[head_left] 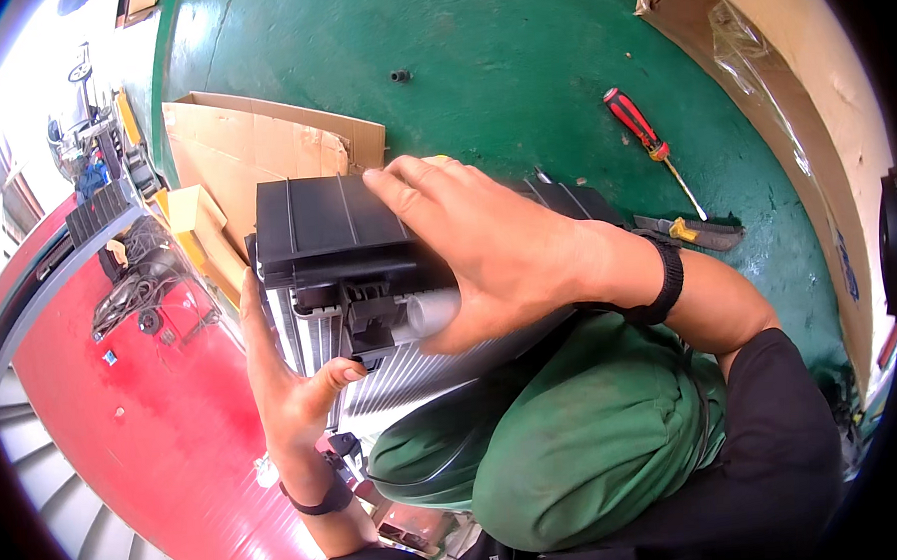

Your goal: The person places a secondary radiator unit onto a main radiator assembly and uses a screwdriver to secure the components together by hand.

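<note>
A radiator (311,221) with a black ribbed plastic end tank and silvery metal fins stands upright against my green-trousered knees. My left hand (291,387) grips its left side, fingers running up along the edge and thumb by a black bracket (370,318). Across the top of the tank lies my right hand (497,248), its fingers bent over the far edge and its thumb down the near side. Beside that thumb a pale grey pipe stub (433,313) sticks out. The fingertips of my right hand are partly hidden behind the tank.
On the green floor at right lie a red-and-black screwdriver (637,124) and a utility knife (702,232). A small black fitting (400,76) lies farther off. Cardboard (232,139) stands behind the radiator, and a large carton (811,94) borders the right. A red panel (103,395) fills the left.
</note>
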`<state>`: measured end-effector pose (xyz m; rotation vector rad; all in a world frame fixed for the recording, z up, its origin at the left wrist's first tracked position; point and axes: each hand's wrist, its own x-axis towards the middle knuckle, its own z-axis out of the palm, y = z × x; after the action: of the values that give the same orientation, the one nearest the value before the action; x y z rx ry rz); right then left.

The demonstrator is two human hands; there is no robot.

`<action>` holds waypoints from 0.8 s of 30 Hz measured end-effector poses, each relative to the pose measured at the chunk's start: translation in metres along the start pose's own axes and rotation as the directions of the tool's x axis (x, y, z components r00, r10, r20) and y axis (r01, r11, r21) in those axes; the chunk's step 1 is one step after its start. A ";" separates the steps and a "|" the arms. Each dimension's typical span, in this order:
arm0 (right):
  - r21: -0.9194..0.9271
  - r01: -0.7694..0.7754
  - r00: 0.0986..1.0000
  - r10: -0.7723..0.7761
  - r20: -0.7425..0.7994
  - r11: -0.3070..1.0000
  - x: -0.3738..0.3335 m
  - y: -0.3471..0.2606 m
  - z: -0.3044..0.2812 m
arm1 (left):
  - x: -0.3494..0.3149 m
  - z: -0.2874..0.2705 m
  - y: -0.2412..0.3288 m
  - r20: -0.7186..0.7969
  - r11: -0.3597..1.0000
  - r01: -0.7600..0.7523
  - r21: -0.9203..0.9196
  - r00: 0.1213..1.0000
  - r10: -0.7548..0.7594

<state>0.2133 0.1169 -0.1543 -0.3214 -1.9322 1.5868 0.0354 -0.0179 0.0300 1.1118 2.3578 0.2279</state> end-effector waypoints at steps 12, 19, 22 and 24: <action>-0.043 -0.001 0.999 0.003 0.044 0.999 0.024 -0.001 0.003 | 0.018 0.004 -0.001 -0.022 0.980 0.031 -0.196 0.999 -0.036; -0.016 -0.132 0.978 0.133 0.158 0.991 0.063 -0.010 0.008 | 0.023 0.000 -0.022 -0.116 0.996 -0.083 0.013 0.990 0.084; 0.038 -0.085 0.991 0.080 0.111 0.996 0.061 -0.007 0.010 | 0.017 0.000 -0.015 -0.139 0.993 -0.042 0.108 0.989 0.057; 0.076 -0.108 0.988 0.098 0.119 0.991 0.059 -0.006 0.009 | 0.015 0.001 -0.012 -0.138 0.981 -0.019 0.193 0.989 0.046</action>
<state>0.1632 0.1404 -0.1314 -0.3066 -1.9573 1.7817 0.0198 -0.0146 0.0194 1.2622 2.5313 0.0957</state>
